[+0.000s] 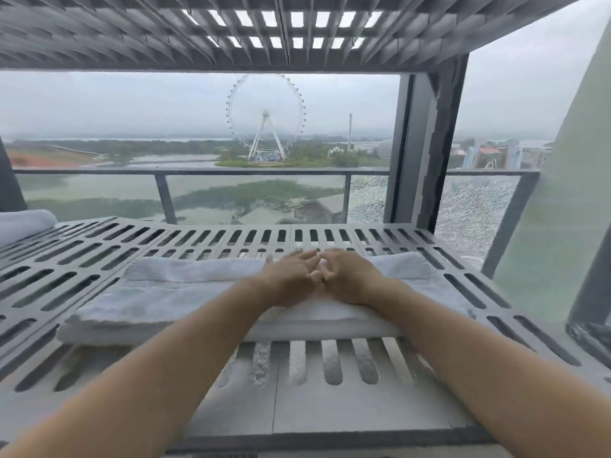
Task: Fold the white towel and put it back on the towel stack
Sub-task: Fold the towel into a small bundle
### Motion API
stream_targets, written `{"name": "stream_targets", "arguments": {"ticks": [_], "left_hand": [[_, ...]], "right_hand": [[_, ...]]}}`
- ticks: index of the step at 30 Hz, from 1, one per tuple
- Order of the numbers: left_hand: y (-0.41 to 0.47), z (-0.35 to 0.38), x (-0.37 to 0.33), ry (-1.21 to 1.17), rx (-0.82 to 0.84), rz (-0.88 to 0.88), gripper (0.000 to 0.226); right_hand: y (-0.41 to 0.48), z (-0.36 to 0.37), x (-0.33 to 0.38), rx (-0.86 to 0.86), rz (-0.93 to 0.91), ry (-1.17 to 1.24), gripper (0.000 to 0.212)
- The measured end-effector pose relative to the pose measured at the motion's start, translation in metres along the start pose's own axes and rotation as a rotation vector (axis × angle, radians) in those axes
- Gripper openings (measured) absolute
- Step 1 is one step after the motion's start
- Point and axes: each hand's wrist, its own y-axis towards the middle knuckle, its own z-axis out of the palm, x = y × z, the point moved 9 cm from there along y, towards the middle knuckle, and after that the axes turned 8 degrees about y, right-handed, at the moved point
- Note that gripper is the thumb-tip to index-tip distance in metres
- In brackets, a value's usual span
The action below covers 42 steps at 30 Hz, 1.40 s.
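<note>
A white towel (172, 292) lies folded into a long strip across the grey slotted shelf (99, 246). Both my hands rest on its middle, side by side and touching. My left hand (291, 274) lies flat with its fingers stretched toward the far edge. My right hand (347, 276) sits beside it with fingers loosely bent, holding nothing that I can see. A second white towel (23, 223) sits at the far left of the shelf, mostly cut off by the frame edge.
Another slotted grey shelf (231, 31) hangs overhead. A grey post (426, 143) stands at the right rear. Behind the shelf is a glass balcony railing (231, 173), with cracked glass at the right. More white fabric shows through the slots below.
</note>
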Motion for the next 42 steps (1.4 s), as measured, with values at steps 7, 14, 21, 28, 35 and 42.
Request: {"name": "stream_targets", "arguments": {"ticks": [7,14,21,28,35,42], "left_hand": [[0.011,0.017,-0.043,0.008,0.065,0.004,0.056],[0.017,0.006,-0.070,0.013,0.037,0.016,0.056],[0.012,0.010,-0.086,0.040,0.014,0.029,0.058],[-0.022,0.008,-0.070,0.084,-0.007,-0.028,0.066],[-0.064,0.001,-0.015,0.129,0.005,-0.098,0.092],[-0.117,0.000,0.082,0.119,0.019,-0.223,0.093]], "right_hand": [[-0.030,-0.015,-0.079,0.255,0.102,-0.197,0.058],[-0.032,-0.031,-0.076,0.138,0.024,-0.152,0.051],[-0.040,-0.027,-0.094,0.243,0.040,-0.181,0.056],[-0.044,-0.033,-0.068,0.217,0.029,-0.165,0.055],[-0.037,0.013,0.020,0.322,-0.147,-0.091,0.043],[-0.012,0.061,0.063,0.334,-0.104,-0.144,0.058]]}}
